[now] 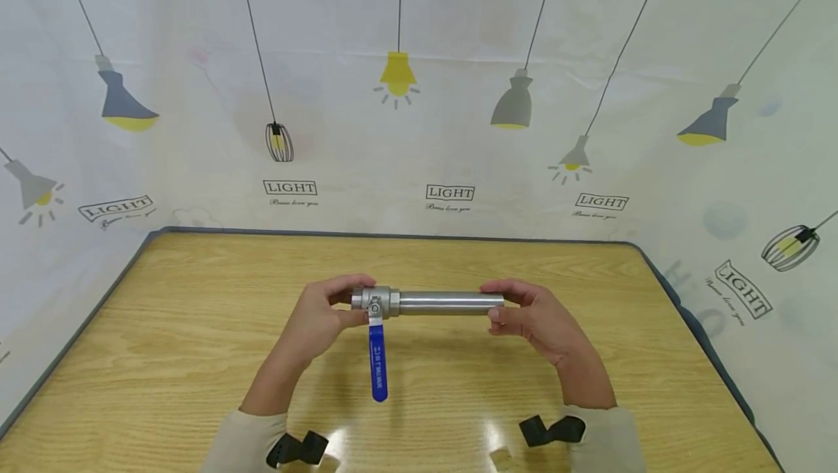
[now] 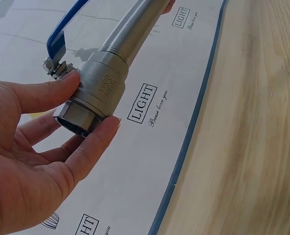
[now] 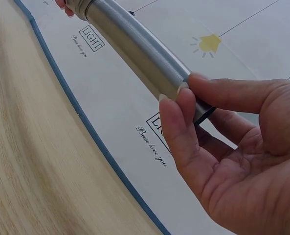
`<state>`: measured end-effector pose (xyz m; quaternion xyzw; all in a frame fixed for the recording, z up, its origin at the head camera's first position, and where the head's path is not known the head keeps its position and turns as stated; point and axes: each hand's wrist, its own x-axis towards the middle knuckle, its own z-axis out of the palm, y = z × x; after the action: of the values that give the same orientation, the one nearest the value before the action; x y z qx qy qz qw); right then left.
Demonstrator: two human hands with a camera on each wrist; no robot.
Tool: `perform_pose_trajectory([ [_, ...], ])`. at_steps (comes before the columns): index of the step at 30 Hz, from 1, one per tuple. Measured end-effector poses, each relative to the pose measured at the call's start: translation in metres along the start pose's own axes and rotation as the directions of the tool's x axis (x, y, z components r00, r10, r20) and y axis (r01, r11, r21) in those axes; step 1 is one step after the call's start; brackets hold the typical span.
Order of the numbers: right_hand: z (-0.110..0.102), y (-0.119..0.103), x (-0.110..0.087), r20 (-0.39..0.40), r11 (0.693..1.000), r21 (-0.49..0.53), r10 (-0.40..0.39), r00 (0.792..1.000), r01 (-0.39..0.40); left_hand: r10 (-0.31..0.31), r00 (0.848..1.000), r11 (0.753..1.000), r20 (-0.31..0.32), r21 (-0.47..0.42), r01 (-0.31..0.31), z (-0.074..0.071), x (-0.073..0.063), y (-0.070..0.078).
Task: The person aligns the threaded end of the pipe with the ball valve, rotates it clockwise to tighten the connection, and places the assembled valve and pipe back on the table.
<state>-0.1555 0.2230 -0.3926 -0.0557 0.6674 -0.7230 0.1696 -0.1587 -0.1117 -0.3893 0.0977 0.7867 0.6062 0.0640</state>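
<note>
A steel ball valve [image 1: 383, 302] with a blue lever handle [image 1: 377, 364] is joined to a straight steel pipe [image 1: 452, 303], the two in one line above the table. My left hand [image 1: 321, 319] pinches the valve's free end between thumb and fingers. In the left wrist view the valve body [image 2: 98, 81] shows raised lettering and a hexagonal open end. At the pipe's far end my right hand [image 1: 537, 316] holds it between thumb and fingertips. The right wrist view shows the pipe [image 3: 140, 44] running up to the valve, where the left fingertips just show.
Below the hands lies a wood-grain table [image 1: 196, 313] with a dark blue edge strip [image 1: 393, 236]. A white sheet [image 1: 366, 167] printed with hanging lamps and "LIGHT" labels rises behind it and at both sides. Black straps [image 1: 297, 450] sit at the sleeve cuffs.
</note>
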Motion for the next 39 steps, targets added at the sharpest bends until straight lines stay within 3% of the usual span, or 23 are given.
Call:
perform_pose_trajectory([
  [18, 0.0014, -0.0042, 0.0014, 0.001, 0.999, -0.046, 0.022, 1.000, -0.022, -0.006, 1.000, 1.000, -0.012, -0.003, 0.006, -0.0007, -0.0012, 0.0004],
  [28, 0.0004, 0.0018, 0.0027, 0.022, 0.999, 0.032, 0.009, 1.000, -0.010, -0.014, 1.000, 1.000, -0.011, 0.000, 0.014, -0.0014, -0.0032, 0.0002],
  [39, 0.0033, 0.0004, 0.0036, 0.015, 1.000, 0.008, 0.017, 1.000, -0.017, -0.011, 1.000, 1.000, -0.015, -0.005, 0.011, -0.0036, -0.0033, 0.0006],
])
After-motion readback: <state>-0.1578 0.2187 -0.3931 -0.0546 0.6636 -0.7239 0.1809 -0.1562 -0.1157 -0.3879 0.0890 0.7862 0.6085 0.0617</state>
